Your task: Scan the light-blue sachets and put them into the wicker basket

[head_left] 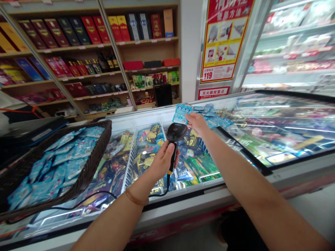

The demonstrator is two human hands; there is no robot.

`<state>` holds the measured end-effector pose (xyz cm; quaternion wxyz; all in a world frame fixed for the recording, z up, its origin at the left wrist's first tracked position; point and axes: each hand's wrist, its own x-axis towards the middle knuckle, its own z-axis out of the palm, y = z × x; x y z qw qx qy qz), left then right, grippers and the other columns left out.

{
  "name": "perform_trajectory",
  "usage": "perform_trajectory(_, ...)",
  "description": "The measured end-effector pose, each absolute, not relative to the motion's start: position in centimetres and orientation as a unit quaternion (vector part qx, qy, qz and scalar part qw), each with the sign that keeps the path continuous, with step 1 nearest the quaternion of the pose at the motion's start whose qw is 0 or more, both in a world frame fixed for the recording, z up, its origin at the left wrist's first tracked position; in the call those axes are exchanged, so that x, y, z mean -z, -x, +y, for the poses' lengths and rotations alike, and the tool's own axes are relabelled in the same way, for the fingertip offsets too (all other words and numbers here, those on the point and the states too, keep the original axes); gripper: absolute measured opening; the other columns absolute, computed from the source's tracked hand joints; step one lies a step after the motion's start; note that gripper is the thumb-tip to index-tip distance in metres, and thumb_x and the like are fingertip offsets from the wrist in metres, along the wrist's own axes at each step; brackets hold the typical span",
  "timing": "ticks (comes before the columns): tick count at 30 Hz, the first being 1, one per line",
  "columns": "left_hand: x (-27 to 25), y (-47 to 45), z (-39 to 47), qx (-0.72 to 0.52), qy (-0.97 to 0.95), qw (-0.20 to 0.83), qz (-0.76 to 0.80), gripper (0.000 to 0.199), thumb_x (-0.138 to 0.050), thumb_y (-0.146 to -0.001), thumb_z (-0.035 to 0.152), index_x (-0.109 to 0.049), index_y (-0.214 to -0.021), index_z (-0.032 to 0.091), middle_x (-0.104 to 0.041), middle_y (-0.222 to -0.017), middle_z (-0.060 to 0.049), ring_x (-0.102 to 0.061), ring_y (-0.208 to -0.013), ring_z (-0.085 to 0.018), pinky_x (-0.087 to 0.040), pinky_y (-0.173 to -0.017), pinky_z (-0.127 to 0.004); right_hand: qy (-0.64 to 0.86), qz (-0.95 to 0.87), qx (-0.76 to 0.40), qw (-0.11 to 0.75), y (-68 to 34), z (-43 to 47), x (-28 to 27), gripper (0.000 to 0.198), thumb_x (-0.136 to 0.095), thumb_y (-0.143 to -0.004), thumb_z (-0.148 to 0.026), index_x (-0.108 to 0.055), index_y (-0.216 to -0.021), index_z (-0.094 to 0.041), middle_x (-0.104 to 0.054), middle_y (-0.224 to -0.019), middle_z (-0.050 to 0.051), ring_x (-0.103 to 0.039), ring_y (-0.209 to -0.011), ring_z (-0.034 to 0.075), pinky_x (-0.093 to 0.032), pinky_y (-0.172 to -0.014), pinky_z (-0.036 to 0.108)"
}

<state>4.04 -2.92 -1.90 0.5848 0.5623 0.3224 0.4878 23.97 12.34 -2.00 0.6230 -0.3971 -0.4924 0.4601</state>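
Observation:
My left hand (164,157) is wrapped round the handle of a black barcode scanner (177,131), its head tilted up and away from me. A small blue packet (180,113) is pinched by its right edge in my right hand (196,122), just beyond the scanner head. Behind that hand, more blue packets (218,120) lie in a loose pile on the freezer's glass top. To the left, a dark woven basket (103,153) holds many similar blue packets (68,153). The scanner's cable (167,184) runs down from the handle and off leftward.
A chest freezer (180,207) with sliding glass lids spans the view, frozen goods in wire baskets (130,162) inside. Shelves of boxed goods (78,31) stand behind. A red poster (225,38) hangs on the wall, and a lit display fridge (295,52) is at the right.

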Motion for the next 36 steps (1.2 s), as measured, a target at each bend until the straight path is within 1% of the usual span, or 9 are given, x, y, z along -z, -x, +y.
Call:
perform_trajectory(4, 2.1, -4.0, -2.8, -0.490, -0.559, 0.586, 0.322, 0.047, -0.072, -0.081, 0.067, -0.056, -0.084, 0.023, -0.064, -0.074, -0.001, -0.050, -0.046, -0.011, -0.039, -0.043, -0.028, 0.366, -0.506, -0.480, 0.617, -24.0, 12.5, 2.2, 0.049, -0.089, -0.069, -0.059, -0.060, -0.073, -0.020, -0.069, -0.066, 0.000, -0.073, -0.075, 0.019, -0.058, -0.068, 0.028)
perform_trajectory(10, 2.5, -3.9, -2.6, -0.493, -0.547, 0.580, 0.349, 0.047, -0.068, -0.084, 0.068, -0.057, -0.085, 0.023, -0.064, -0.071, -0.001, -0.051, -0.044, -0.011, -0.038, -0.043, -0.026, 0.415, -0.489, -0.463, 0.612, -23.7, 12.4, 2.3, 0.042, -0.085, -0.075, -0.055, -0.061, -0.076, -0.021, -0.070, -0.068, -0.001, -0.074, -0.079, 0.020, -0.061, -0.078, 0.033)
perform_trajectory(14, 1.6, -2.6, -1.9, -0.565, -0.480, 0.552, 0.381, 0.049, -0.066, -0.086, 0.070, -0.057, -0.091, 0.022, -0.062, -0.070, 0.001, -0.051, -0.043, -0.011, -0.038, -0.041, -0.025, 0.493, -0.472, -0.448, 0.577, -22.3, 12.2, 3.1, 0.035, -0.075, -0.085, -0.048, -0.054, -0.073, -0.023, -0.071, -0.073, 0.000, -0.075, -0.083, 0.020, -0.062, -0.083, 0.035)
perform_trajectory(17, -0.5, -0.4, -1.1, -0.635, -0.377, 0.528, 0.420, 0.047, -0.059, -0.092, 0.067, -0.056, -0.093, 0.021, -0.058, -0.063, 0.003, -0.050, -0.041, -0.011, -0.041, -0.041, -0.024, 0.515, -0.467, -0.472, 0.543, -19.6, 12.4, 3.3, 0.030, -0.067, -0.091, -0.038, -0.049, -0.071, -0.024, -0.073, -0.076, 0.002, -0.076, -0.085, 0.020, -0.063, -0.081, 0.035)
perform_trajectory(21, -3.8, 4.3, -0.7, -0.699, -0.270, 0.501, 0.434, 0.042, -0.051, -0.100, 0.060, -0.056, -0.089, 0.019, -0.058, -0.063, 0.002, -0.050, -0.041, -0.009, -0.042, -0.041, -0.021, 0.481, -0.459, -0.533, 0.523, -13.5, 13.0, 1.7, 0.018, -0.065, -0.094, -0.023, -0.057, -0.077, -0.022, -0.073, -0.073, 0.001, -0.075, -0.078, 0.018, -0.064, -0.079, 0.033)
perform_trajectory(23, -5.0, 7.2, -1.0, -0.737, -0.240, 0.463, 0.429, 0.042, -0.049, -0.102, 0.057, -0.056, -0.087, 0.019, -0.059, -0.064, 0.002, -0.051, -0.042, -0.009, -0.042, -0.040, -0.020, 0.456, -0.441, -0.573, 0.518, -9.6, 13.3, 0.1, 0.018, -0.066, -0.094, -0.017, -0.059, -0.077, -0.020, -0.071, -0.069, 0.001, -0.073, -0.071, 0.016, -0.064, -0.078, 0.031)
perform_trajectory(27, -6.1, 12.6, -2.3, -0.792, -0.184, 0.399, 0.424, 0.044, -0.051, -0.100, 0.060, -0.055, -0.082, 0.019, -0.059, -0.065, 0.001, -0.052, -0.045, -0.009, -0.043, -0.042, -0.020, 0.434, -0.433, -0.629, 0.478, -0.8, 13.7, -3.2, 0.020, -0.071, -0.092, -0.010, -0.060, -0.077, -0.018, -0.066, -0.063, 0.000, -0.067, -0.063, 0.014, -0.063, -0.075, 0.031)
perform_trajectory(32, -6.4, 17.5, -4.5, -0.818, -0.105, 0.372, 0.426, 0.043, -0.041, -0.107, 0.052, -0.053, -0.082, 0.019, -0.058, -0.065, 0.001, -0.051, -0.048, -0.008, -0.046, -0.047, -0.019, 0.412, -0.449, -0.666, 0.430, 10.1, 13.5, -5.5, 0.015, -0.069, -0.093, -0.009, -0.062, -0.084, -0.018, -0.063, -0.063, -0.002, -0.066, -0.066, 0.013, -0.063, -0.075, 0.030)
perform_trajectory(36, -6.0, 19.6, -5.5, -0.823, -0.086, 0.357, 0.434, 0.043, -0.040, -0.107, 0.050, -0.054, -0.082, 0.018, -0.059, -0.067, 0.001, -0.052, -0.050, -0.009, -0.044, -0.045, -0.019, 0.361, -0.526, -0.642, 0.427, 15.4, 13.9, -5.5, 0.013, -0.077, -0.084, -0.013, -0.066, -0.089, -0.019, -0.064, -0.067, -0.001, -0.067, -0.071, 0.015, -0.062, -0.079, 0.031)
